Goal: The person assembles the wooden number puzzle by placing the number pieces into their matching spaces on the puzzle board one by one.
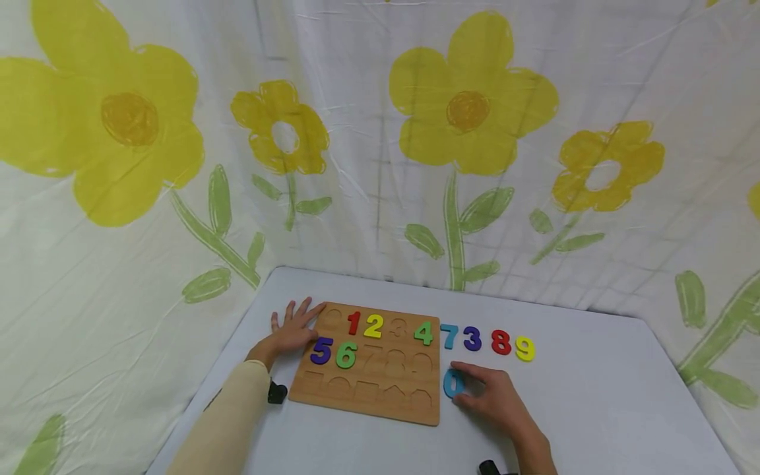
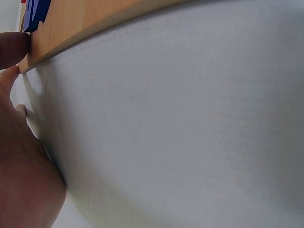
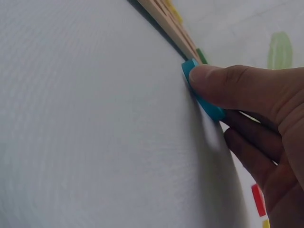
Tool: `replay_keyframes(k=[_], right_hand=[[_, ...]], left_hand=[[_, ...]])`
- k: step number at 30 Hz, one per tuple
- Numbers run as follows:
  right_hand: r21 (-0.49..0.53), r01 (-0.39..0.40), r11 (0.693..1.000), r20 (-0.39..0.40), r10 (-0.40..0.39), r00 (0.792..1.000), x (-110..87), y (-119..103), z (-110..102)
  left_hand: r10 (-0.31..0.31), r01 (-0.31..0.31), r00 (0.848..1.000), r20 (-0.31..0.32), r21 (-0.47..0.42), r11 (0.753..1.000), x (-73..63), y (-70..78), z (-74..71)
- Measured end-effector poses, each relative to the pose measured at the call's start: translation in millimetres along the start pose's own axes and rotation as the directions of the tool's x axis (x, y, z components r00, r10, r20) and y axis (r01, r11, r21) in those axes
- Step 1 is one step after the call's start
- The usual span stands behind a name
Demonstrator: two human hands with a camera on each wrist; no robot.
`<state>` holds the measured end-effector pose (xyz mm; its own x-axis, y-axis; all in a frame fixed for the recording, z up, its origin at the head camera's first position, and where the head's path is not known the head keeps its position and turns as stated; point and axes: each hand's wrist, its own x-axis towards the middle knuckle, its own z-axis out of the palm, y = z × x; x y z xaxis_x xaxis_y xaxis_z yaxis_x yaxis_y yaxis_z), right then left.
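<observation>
A wooden number puzzle board [image 1: 368, 410] lies on the white table. My left hand [image 1: 288, 336] rests at its upper left edge, fingers spread and thumb on the board near the purple 5 [image 1: 321, 351]. Just off the right edge, my right hand [image 1: 495, 398] pinches a blue 0 [image 1: 447, 384] between thumb and fingers. The right wrist view shows the blue 0 [image 3: 209, 108] tilted close to the tabletop. On the board are a red 1 [image 1: 353, 322], yellow 2 [image 1: 373, 326], green 4 [image 1: 423, 333] and green 6 [image 1: 346, 355]. Bare outlined recesses show elsewhere on it.
Right of the board, a blue 7 [image 1: 449, 336], purple 3 [image 1: 472, 338], red 8 [image 1: 501, 342] and yellow 9 [image 1: 525, 349] lie in a row on the table [image 1: 594, 396]. A flowered cloth [image 1: 356, 218] hangs behind the table's far edge.
</observation>
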<state>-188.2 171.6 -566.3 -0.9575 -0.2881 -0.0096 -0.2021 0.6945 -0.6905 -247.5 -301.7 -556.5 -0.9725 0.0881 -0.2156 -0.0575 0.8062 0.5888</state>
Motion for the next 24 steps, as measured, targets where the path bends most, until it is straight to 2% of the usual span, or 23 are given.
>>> replay_keyframes(k=[8, 11, 18, 24], right_hand=[[-0.022, -0.022, 1.0, -0.023, 0.021, 1.0, -1.4, -7, -3], [-0.008, -0.009, 1.0, -0.045, 0.009, 0.999, -2.1, -12, -9], [-0.017, 0.105, 0.994, -0.1, -0.106, 0.989, 10.6, -31, -18], [-0.042, 0.218, 0.975, -0.116, -0.221, 0.968, 31.9, -65, -24]], left_hand=[[-0.018, 0.018, 1.0, 0.023, 0.012, 1.0, -1.8, 4.1, -3.7], [-0.011, 0.011, 1.0, 0.015, 0.011, 1.0, -0.4, 1.3, -2.5], [0.0, 0.0, 1.0, -0.002, 0.033, 0.999, 6.4, -9.1, 3.8], [-0.012, 0.012, 1.0, 0.002, 0.017, 1.0, -0.3, 1.8, -0.9]])
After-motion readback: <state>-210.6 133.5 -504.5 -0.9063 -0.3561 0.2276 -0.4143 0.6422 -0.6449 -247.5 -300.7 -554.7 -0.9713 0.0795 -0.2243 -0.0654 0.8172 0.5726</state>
